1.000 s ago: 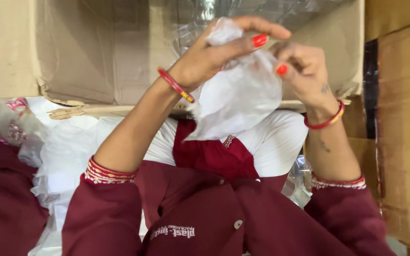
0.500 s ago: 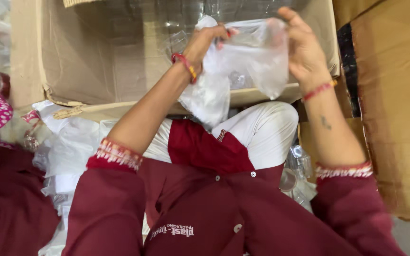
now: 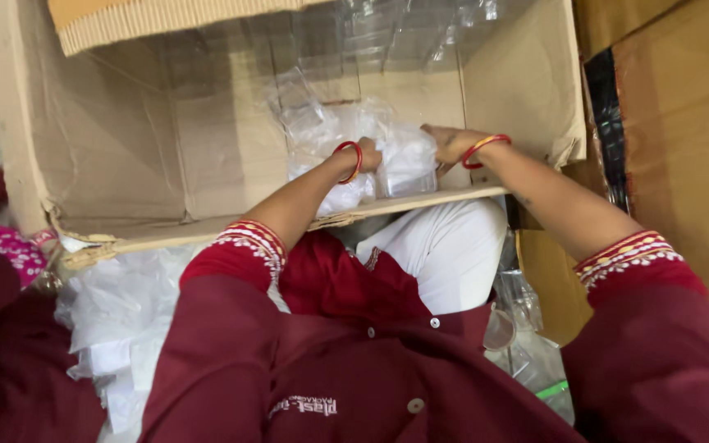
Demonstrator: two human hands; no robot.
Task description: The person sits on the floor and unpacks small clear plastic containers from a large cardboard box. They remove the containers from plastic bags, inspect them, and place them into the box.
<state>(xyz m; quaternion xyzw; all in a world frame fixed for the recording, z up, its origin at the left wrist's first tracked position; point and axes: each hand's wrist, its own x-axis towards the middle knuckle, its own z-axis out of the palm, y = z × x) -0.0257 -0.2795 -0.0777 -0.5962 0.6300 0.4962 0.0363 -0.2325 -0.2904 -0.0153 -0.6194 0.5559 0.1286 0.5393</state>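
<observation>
Two hands (image 3: 408, 152) gripping clear plastic bag (image 3: 404, 156), inside cardboard box (image 3: 125, 156)

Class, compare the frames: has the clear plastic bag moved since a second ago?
Yes. The bag, held up above the cardboard box's near edge before, is now down inside the box, with the left hand and right hand on it.

- Clear plastic bag (image 3: 408, 160): thin, see-through and whitish, crumpled and bulging with pale contents; it sits just above the frame's centre, inside the cardboard box (image 3: 116, 156), low against the box's near wall.
- Left hand (image 3: 368, 156) and right hand (image 3: 451, 144) grip it from either side, fingers closed on the film.
</observation>
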